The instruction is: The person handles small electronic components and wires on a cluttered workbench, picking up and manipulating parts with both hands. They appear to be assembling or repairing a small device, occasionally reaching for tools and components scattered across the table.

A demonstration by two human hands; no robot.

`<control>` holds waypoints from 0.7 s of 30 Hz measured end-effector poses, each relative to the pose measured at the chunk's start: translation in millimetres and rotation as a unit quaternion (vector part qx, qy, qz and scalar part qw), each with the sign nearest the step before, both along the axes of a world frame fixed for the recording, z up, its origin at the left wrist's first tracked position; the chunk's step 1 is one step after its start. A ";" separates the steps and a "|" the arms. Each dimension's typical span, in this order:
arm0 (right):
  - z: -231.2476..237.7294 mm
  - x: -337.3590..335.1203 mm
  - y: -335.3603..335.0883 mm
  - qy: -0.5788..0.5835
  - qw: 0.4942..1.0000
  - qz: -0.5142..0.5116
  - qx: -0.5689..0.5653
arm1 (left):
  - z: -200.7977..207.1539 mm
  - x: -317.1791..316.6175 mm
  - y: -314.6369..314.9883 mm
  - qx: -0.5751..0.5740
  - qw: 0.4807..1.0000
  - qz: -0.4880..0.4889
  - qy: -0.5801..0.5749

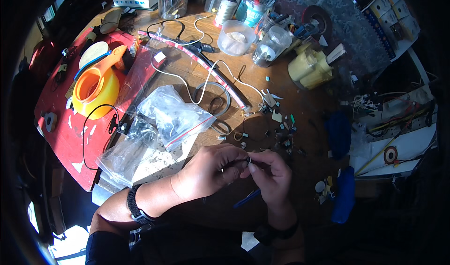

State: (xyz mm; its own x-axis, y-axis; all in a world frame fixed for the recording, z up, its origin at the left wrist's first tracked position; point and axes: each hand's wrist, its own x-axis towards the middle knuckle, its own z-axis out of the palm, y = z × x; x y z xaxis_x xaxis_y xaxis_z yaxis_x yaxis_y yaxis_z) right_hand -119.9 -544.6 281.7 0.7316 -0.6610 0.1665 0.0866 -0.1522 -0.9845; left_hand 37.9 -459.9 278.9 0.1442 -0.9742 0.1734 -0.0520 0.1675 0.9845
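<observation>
Wooden tabletop (288,94): spreads beneath the hands and out to the far side, sunlit at left, shaded at right.
Red panel (65,148): lies along the left side, partly covered by other things.
Clear zip bag (173,110): crumpled, with a red line along its seal, just beyond the left hand.
Striped strip (192,56): long, pink and white, curving from far left toward the middle of the table.
Left hand (206,171): fingers curled nearly closed, thumb and fingertips pinching at the right hand's fingertips; a black woven band (136,206) circles the wrist.
Right hand (273,176): thumb and forefinger brought together in a pinch, meeting the left fingertips.
Yellow-and-orange container (107,102): on the red panel, its orange mouth facing up.
Pale yellow holder (304,70): far right, flat sticks rising from it.
Clear tub (236,39): far middle, pale contents inside.
Blue rod (247,198): slim, just nearer than the right hand.
Scraps (284,134): scattered beyond the right hand, dark, pale and green.
Small piece (249,160): pale and dark, between both hands' fingertips; mostly hidden, too small to identify.
</observation>
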 end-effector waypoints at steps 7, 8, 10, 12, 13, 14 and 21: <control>-0.8 0.1 1.2 -0.016 0.998 0.002 -0.063 | 3.2 2.2 3.4 -0.037 0.997 0.009 -0.073; -0.9 0.1 1.9 -0.018 0.998 -0.002 -0.067 | 3.3 1.7 3.9 -0.040 0.996 0.014 -0.075; -1.5 0.2 2.6 -0.019 0.995 -0.007 -0.098 | 2.6 0.5 3.9 -0.048 0.995 0.022 -0.090; -1.9 0.0 2.6 -0.019 0.989 -0.009 -0.145 | 1.8 0.2 3.9 -0.060 0.993 0.025 -0.103; -1.7 -0.8 3.3 -0.016 0.988 -0.006 -0.153 | 1.6 0.4 4.1 -0.068 0.991 0.024 -0.109; -1.5 -1.6 4.1 -0.014 0.988 -0.004 -0.154 | 1.5 0.6 4.3 -0.076 0.990 0.023 -0.114; -2.9 -2.2 6.8 -0.030 0.990 -0.009 -0.135 | 3.7 0.4 4.3 -0.083 0.988 0.020 -0.126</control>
State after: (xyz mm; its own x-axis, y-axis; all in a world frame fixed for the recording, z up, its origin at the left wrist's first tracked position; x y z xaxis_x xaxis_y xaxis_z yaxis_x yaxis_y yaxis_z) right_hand -122.1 -537.8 278.8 0.7036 -0.5996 0.3813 0.1377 -0.4113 -0.9010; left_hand 38.3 -455.6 282.6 0.1140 -0.9237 0.3657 -0.3011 0.3187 0.8988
